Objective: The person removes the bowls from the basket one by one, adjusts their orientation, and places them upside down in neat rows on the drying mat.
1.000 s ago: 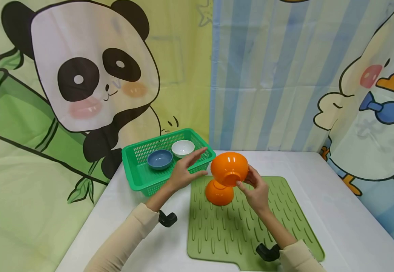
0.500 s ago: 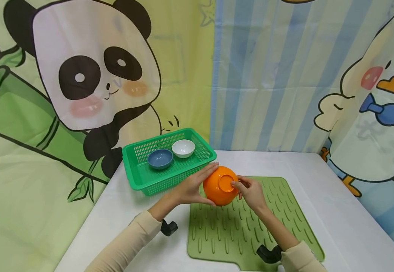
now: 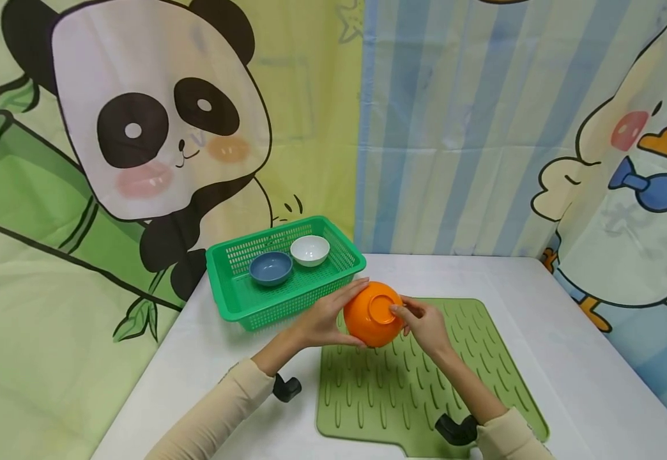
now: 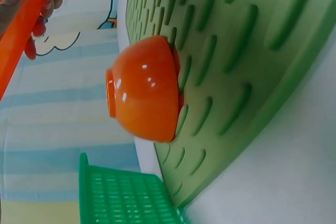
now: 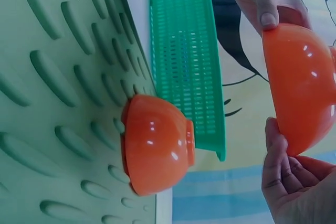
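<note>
Both hands hold an orange bowl (image 3: 370,327) in the air above a green ridged mat (image 3: 368,402), its mouth facing down and its foot ring toward the head camera. My left hand (image 3: 323,319) grips the bowl's left side, fingers over the top and thumb underneath. On the other side my right hand (image 3: 429,329) pinches it, thumb by the foot ring and fingers at the rim. A second orange bowl (image 4: 144,90) rests upside down on the mat, below the held one in the right wrist view; the held bowl hides it in the head view.
A green perforated basket (image 3: 287,311) stands behind and left of the mat. Inside it sit a blue bowl (image 3: 271,268) and a white bowl (image 3: 310,250). The white table (image 3: 540,306) meets printed curtains (image 3: 443,128) at the back.
The right hand has brought the bowl lower and left, tilting its foot toward the head camera. The left hand, free a second ago, now grips it. Almost nothing has moved in the last half second.
</note>
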`<state>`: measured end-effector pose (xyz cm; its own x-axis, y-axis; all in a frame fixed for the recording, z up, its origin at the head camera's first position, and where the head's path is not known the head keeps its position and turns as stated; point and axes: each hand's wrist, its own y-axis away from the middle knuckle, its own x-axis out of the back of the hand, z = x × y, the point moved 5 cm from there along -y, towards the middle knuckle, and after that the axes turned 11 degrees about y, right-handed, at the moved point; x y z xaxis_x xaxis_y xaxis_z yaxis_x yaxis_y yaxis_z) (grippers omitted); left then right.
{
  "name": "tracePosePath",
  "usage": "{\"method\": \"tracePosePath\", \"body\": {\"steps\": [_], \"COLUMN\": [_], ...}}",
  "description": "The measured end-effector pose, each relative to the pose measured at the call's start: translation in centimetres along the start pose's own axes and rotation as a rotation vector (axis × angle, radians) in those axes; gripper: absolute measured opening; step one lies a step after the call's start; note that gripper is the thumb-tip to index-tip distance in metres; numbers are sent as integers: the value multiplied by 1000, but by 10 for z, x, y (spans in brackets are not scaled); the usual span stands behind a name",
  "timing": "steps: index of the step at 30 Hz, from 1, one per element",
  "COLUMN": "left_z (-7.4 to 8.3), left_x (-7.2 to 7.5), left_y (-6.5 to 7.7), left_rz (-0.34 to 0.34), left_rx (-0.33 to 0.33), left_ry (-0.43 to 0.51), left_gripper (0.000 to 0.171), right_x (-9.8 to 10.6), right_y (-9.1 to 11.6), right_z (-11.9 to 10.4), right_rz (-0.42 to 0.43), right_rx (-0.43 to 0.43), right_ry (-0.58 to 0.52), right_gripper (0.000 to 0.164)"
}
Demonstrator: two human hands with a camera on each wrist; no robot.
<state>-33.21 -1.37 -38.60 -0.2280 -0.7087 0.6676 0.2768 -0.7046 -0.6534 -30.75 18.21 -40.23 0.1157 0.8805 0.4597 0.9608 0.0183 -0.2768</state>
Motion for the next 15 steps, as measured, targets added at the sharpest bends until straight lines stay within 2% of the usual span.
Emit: {"method": "tracePosePath", "body": {"steps": [4,8,10,15], "left_z": [-3,-7,-9,-15], "left_x": [-6,-11,-15,-32], "left_y": [-6,-14,-17,-21], "left_rz": [85,169,204,257], "left_rx": [26,75,98,137], "left_ry": [22,74,111,194], "left_gripper": [107,105,104,103], "right_x": [8,15,19,30], "right_y": [1,2,6,17], "right_z": [4,4,-2,-19], "right_rz": [-15,-49,-57,-18], "right_rx": [37,172,209,187], "right_ry": [-10,-1,11,93], "right_gripper": [50,65,72,74]}}
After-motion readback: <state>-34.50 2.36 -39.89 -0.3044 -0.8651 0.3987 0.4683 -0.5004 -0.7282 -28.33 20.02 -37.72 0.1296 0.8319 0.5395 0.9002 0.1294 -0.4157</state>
